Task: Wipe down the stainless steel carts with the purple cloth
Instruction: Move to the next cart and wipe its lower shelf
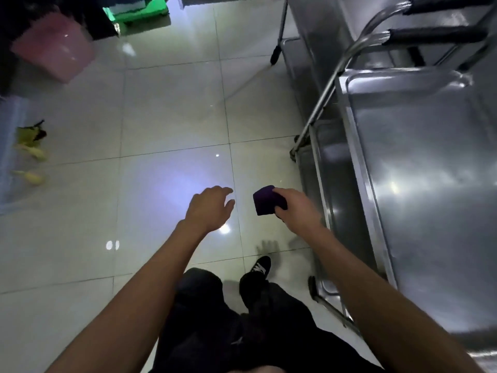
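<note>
A folded purple cloth (265,200) is gripped in my right hand (295,208), held over the floor just left of the nearest stainless steel cart (430,184). That cart stands at the right, its top tray shiny and bare, a lower shelf (333,184) showing beneath. A second steel cart (322,28) stands behind it, with black-gripped handles (435,33). My left hand (209,208) hovers beside the cloth, fingers apart, holding nothing.
Glossy tiled floor (166,130) fills the middle. A pink plastic bin (53,47) and a green object (142,9) sit at the far left. Yellow items (31,146) lie by a clear container at the left edge. My legs and a black shoe (259,267) are below.
</note>
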